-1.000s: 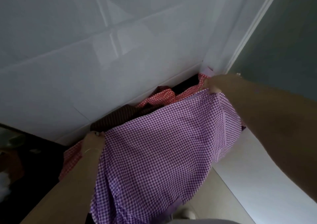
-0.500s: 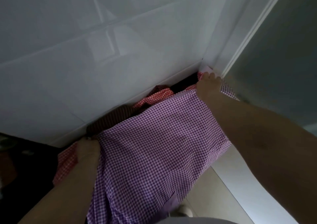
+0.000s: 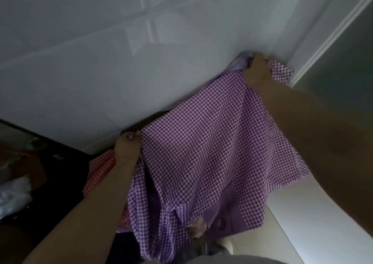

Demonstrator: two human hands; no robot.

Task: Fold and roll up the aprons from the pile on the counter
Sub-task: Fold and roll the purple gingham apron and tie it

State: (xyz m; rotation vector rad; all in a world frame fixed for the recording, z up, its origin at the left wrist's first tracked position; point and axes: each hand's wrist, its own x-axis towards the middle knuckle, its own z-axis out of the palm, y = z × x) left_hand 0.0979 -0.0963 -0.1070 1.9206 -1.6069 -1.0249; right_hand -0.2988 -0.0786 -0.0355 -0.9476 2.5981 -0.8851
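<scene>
A purple-and-white checked apron (image 3: 201, 146) is stretched between my two hands against the white wall, its lower part hanging down with a plain purple patch. My left hand (image 3: 127, 148) grips its left top edge with curled fingers. My right hand (image 3: 257, 69) grips the right top corner, up near the wall corner. Beneath the apron lies a pile with a red checked apron (image 3: 101, 166) and a dark striped one (image 3: 145, 122), mostly hidden.
The white tiled wall (image 3: 101, 61) stands right behind the pile. A white door frame (image 3: 331, 31) runs at the upper right. A dark counter (image 3: 60, 172) with blurred white and brown items lies at the left. A pale floor (image 3: 262, 243) shows below.
Both hands have carried the purple apron upward and further apart, the right hand reaching higher into the wall corner. The cloth now covers more of the pile.
</scene>
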